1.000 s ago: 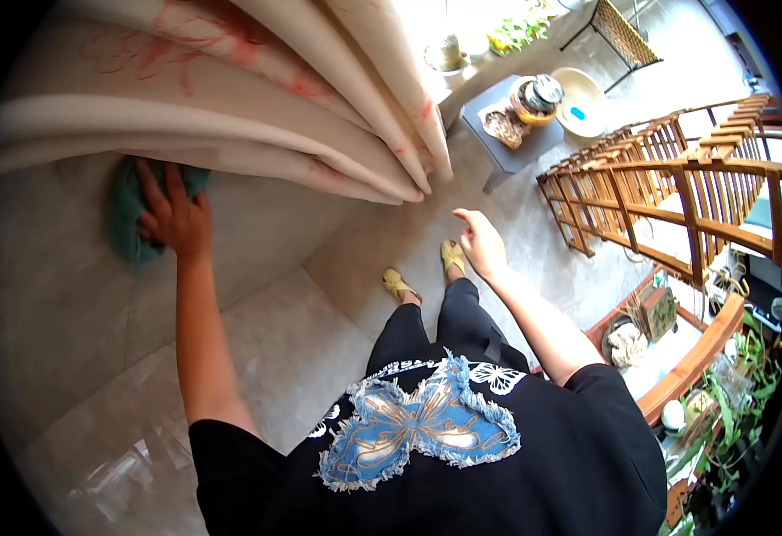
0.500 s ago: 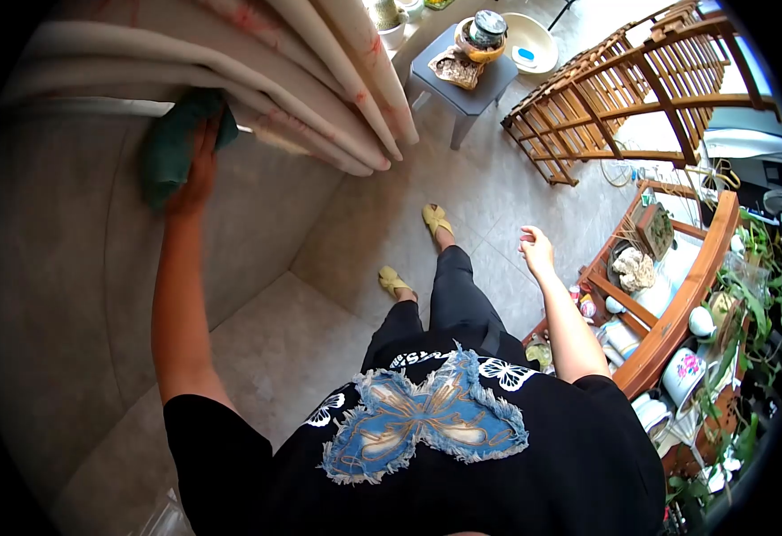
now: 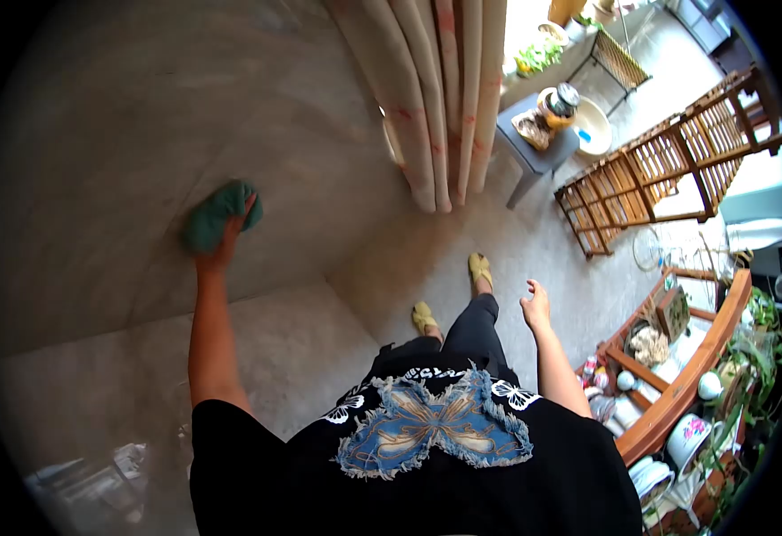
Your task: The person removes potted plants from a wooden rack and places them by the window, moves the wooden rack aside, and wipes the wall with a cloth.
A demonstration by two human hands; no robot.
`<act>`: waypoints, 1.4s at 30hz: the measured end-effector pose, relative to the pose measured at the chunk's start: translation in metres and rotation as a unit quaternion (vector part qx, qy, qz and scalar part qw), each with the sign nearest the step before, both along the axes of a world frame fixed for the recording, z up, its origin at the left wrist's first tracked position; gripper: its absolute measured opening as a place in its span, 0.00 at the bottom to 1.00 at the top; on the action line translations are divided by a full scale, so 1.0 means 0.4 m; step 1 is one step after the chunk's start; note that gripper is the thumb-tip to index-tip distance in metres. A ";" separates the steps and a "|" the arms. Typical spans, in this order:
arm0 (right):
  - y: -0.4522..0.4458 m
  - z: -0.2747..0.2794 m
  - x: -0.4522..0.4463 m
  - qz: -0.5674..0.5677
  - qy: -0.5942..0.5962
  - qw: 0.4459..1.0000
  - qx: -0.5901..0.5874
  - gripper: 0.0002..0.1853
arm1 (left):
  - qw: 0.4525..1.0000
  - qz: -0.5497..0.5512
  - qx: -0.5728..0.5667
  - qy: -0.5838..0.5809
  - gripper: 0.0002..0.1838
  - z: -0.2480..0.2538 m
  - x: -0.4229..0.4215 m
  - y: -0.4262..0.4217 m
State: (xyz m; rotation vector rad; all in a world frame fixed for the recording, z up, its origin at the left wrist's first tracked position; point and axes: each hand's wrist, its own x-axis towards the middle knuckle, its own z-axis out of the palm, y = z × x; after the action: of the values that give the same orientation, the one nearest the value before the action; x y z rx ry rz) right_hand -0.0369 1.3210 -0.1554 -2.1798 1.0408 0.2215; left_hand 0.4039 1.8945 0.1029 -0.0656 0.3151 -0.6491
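Pressing a cloth to the grey wall at left with the left hand; cannot tell how far spread, with fingers mostly hidden. Dark green, plain, soft-looking, bunched into a rounded wad, creased at right. Holding the right hand half open, loosely curled, above the floor.

A cream cloth curtain with red marks hung between twelve and one o'clock; a grey, flat-topped stool stood at two.

Upper-right glare, dim left side, dark curved fisheye edges
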 end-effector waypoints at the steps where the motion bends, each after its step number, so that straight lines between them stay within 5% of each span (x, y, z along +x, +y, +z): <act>1: -0.008 0.012 0.036 0.012 -0.004 1.000 -0.005 0.32 | 0.944 0.065 -0.260 0.194 0.28 0.012 -0.008 0.047; 5: -0.036 0.116 0.187 0.024 -0.054 0.997 0.058 0.30 | 0.757 0.147 -0.575 0.275 0.29 0.093 -0.132 0.188; 7: -0.072 0.132 0.242 0.049 -0.092 0.993 0.046 0.30 | 0.692 0.161 -0.642 0.287 0.29 0.146 -0.135 0.181; 8: -0.092 0.146 0.274 0.063 -0.103 0.992 0.037 0.31 | 0.496 0.146 -0.829 0.214 0.29 0.234 -0.143 0.121; 10: -0.136 0.174 0.344 0.089 -0.129 0.988 0.009 0.31 | 0.259 0.118 -0.951 0.119 0.29 0.306 -0.121 0.047; 12: -0.170 0.218 0.428 0.101 -0.144 0.984 0.010 0.30 | 0.362 -0.380 -0.808 0.268 0.31 0.335 -0.035 -0.013; 15: -0.205 0.262 0.519 0.125 -0.168 0.978 0.017 0.30 | 0.292 -0.495 -0.793 0.203 0.34 0.451 0.037 -0.242; 20: -0.245 0.292 0.628 0.155 -0.175 0.968 0.091 0.28 | 0.276 -0.516 -0.787 0.197 0.38 0.518 0.119 -0.505; 25: -0.239 0.237 0.684 0.183 -0.149 0.962 0.135 0.24 | 0.287 -0.521 -0.773 0.221 0.38 0.448 0.199 -0.669; 29: -0.121 0.315 0.773 0.275 -0.185 0.895 0.300 0.21 | 0.300 -0.485 -0.770 0.285 0.33 0.368 0.219 -0.749; 31: -0.056 0.388 0.823 0.372 -0.206 0.863 0.272 0.26 | 0.307 -0.431 -0.799 0.284 0.32 0.333 0.204 -0.778; 34: 0.045 0.446 0.871 0.386 -0.256 0.844 0.271 0.30 | 0.440 -0.415 -0.727 0.325 0.31 0.286 0.211 -0.781; 38: 0.144 0.495 0.916 0.423 -0.383 0.799 0.189 0.37 | 0.334 -0.244 -0.814 0.408 0.44 0.195 0.190 -0.769; 40: 0.192 0.504 0.940 0.439 -0.431 0.779 0.121 0.39 | 0.431 -0.331 -0.765 0.345 0.37 0.180 0.165 -0.753; 42: 0.234 0.473 0.975 0.459 -0.452 0.760 0.083 0.39 | 0.455 -0.336 -0.758 0.326 0.37 0.090 0.163 -0.721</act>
State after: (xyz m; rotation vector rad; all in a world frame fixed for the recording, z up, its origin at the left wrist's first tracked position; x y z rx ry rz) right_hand 0.3530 1.4145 0.0337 -2.0352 -0.6029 -0.2965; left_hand 0.4691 1.6060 0.1390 -2.1168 0.3973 -1.5415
